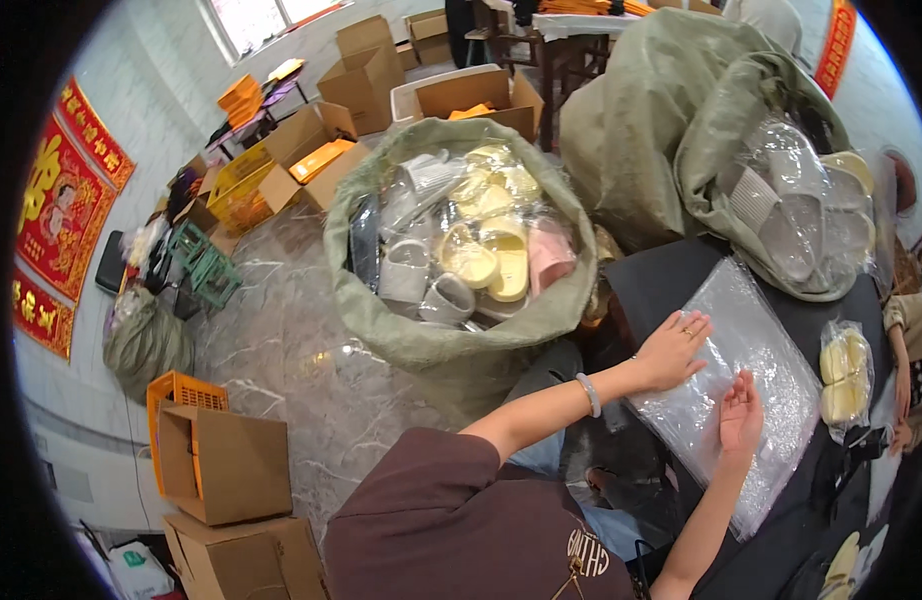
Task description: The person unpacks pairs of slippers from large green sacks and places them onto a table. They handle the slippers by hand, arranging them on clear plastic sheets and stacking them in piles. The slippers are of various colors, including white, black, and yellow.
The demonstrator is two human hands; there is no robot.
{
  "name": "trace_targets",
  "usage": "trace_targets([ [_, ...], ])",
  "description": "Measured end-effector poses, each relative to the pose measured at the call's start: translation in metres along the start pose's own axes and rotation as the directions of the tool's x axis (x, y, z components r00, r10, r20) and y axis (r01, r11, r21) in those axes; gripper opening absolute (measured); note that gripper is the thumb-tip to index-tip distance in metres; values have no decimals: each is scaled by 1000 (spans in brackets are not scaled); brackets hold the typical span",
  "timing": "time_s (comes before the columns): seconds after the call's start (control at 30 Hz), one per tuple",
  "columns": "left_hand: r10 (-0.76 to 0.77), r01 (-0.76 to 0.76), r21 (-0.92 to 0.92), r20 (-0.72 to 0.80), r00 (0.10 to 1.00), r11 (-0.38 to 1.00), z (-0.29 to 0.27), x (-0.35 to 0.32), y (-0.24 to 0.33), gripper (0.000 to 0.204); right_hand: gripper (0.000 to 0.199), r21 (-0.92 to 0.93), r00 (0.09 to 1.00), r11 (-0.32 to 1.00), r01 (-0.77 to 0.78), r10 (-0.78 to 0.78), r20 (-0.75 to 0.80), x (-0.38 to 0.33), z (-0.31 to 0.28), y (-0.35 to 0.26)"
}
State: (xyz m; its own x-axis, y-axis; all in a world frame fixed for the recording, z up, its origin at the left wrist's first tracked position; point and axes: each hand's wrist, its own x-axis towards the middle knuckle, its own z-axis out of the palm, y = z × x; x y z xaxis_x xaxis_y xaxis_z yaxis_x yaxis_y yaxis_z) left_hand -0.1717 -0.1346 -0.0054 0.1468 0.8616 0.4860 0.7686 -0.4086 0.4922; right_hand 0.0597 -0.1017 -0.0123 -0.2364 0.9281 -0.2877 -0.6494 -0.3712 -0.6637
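Hands [706, 385] flat on plastic bags [751, 385].

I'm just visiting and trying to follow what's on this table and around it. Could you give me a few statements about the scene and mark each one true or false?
1. Both hands rest on the stack of clear plastic bags. True: the left hand lies flat on it, the right hand touches its edge.
2. The big woven sack is empty. False: it holds bagged slippers.
3. The left wrist wears a bracelet. True.
4. The table is white. False: it is black.
5. The right hand grips a slipper. False: it holds nothing.
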Motion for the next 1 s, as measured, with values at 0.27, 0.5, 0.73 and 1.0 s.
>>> trace_targets([
  [0.27, -227, 69, -362, -413, 882, 929, -73, -52, -21, 28, 36, -51, 1000, 998, 21, -22, -11, -5, 6, 4],
  [0.5, -437, 711, -119, -853, 283, 693, -186, -164, -193, 47, 36, -90, 999, 995, 44, -46, -13, -8, -1, 1],
  [0.73, -634, 999, -9, -773, -28, -33, -262, -325, -300, 55, 35, -93, 1000, 995, 20, -18, 18, -2, 0, 3],
  [1.0, -584, 964, 165, -770, 257, 207, -290, -331, -291, 15, 33, -72, 1000, 997, 10, -9, 21, 0, 0, 4],
])
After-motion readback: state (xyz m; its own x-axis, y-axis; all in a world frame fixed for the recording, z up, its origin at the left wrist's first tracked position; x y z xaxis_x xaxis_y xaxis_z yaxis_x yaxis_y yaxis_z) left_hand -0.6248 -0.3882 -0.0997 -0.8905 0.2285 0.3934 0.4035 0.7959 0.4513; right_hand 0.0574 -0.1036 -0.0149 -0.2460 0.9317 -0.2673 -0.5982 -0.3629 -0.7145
